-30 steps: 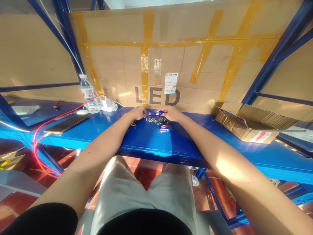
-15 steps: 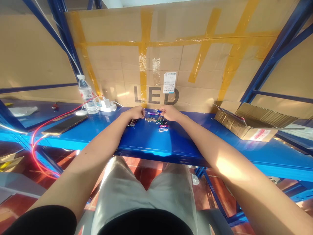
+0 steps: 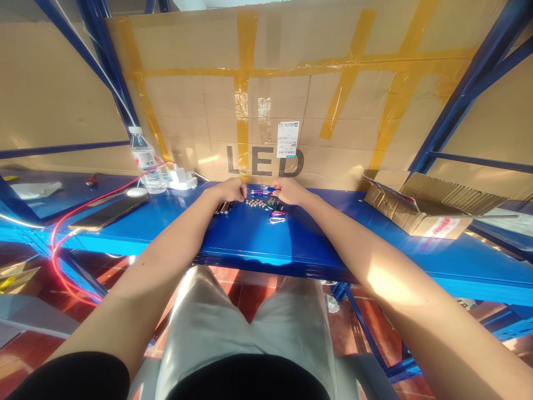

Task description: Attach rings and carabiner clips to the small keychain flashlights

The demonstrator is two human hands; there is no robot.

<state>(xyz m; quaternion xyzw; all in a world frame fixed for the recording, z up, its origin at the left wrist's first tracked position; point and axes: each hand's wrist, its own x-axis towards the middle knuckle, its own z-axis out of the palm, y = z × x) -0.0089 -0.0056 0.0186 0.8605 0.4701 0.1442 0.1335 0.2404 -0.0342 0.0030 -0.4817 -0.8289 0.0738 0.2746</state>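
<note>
My left hand (image 3: 231, 190) and my right hand (image 3: 290, 191) rest far out on the blue shelf (image 3: 291, 244), both with fingers curled. Between them lies a small purple tube-like piece (image 3: 260, 192); my right fingers pinch its right end, and my left fingertips are closed at its left end. Just below it is a row of small silver metal parts (image 3: 257, 204) and several coloured clips (image 3: 277, 214). A few dark thin rods (image 3: 222, 208) lie under my left wrist.
A water bottle (image 3: 141, 158), a white charger block (image 3: 181, 178) with a red cable (image 3: 79, 214), a white puck and a phone (image 3: 109, 212) sit on the left. An open cardboard box (image 3: 425, 208) stands at right. A taped "LED" cardboard wall (image 3: 291, 100) closes the back.
Both hands stay together at the purple piece; the view has shifted slightly, and the hands sit a little higher in the picture.
</note>
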